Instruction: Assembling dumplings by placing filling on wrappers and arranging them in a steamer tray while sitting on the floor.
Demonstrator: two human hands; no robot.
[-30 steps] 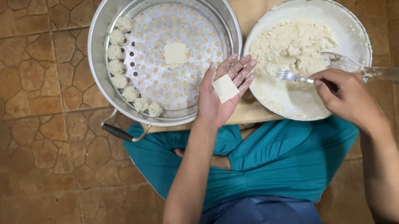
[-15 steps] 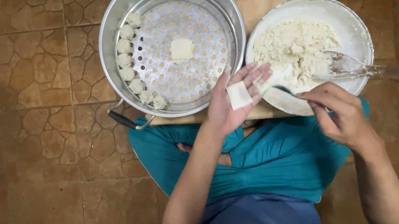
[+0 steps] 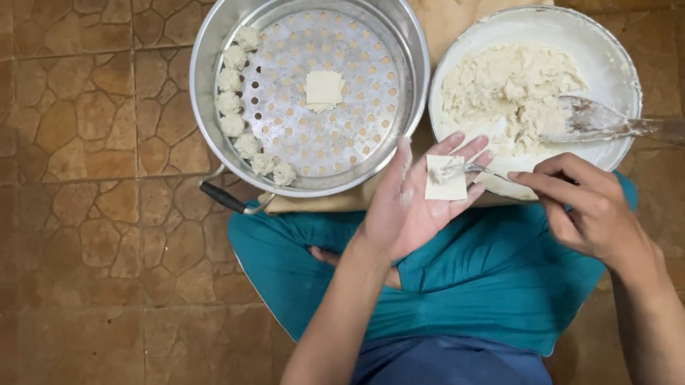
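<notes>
A small square dough wrapper [image 3: 446, 178] is laid flat on the open, upturned palm of the left hand [image 3: 417, 204], fingers spread and pointing toward one o'clock. The tip of a small utensil [image 3: 466, 169], probably a fork or spoon, now rests on the wrapper; it is pinched between thumb and fingers of the right hand [image 3: 588, 211], at four o'clock from the wrapper.

A second ago the utensil was dipped into the pale filling [image 3: 512, 93] in the white bowl [image 3: 614, 56]; half a second ago it was drawn back toward the palm. It has now been brought onto the wrapper, so a portion of filling is judged to be in the act of being placed, though how much has been set down cannot be told. The left hand has also been shifted slightly toward the bowl's rim.

At two o'clock from the wrapper, a larger spoon [image 3: 609, 121] is left lying in the bowl. At eleven o'clock stands a metal steamer pot [image 3: 205, 69], where finished dumplings [image 3: 240, 113] are lined along the perforated tray's left edge and a spare wrapper [image 3: 324, 89] lies at its centre. A tan cloth [image 3: 459, 6] is spread under both vessels on the brown tiled floor [image 3: 51, 215].
</notes>
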